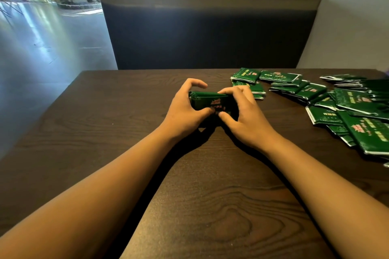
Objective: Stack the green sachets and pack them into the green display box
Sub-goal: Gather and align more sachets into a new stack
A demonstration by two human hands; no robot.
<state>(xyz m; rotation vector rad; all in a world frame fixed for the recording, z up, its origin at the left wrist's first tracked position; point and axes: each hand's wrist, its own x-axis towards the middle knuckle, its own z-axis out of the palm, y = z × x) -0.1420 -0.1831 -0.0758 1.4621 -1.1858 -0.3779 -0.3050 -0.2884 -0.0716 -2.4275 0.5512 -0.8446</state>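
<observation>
A small stack of green sachets stands on edge at the middle of the dark wooden table. My left hand grips its left end, thumb on the near face and fingers curled over the far side. My right hand grips the right end the same way, its fingers over the top edge. Several loose green sachets lie spread over the right part of the table, some overlapping, and two small piles sit just beyond my right hand. No green display box is in view.
A dark upholstered bench back stands across the table's far edge. A grey wall runs along the right side. To the left of the table lies an open, shiny floor.
</observation>
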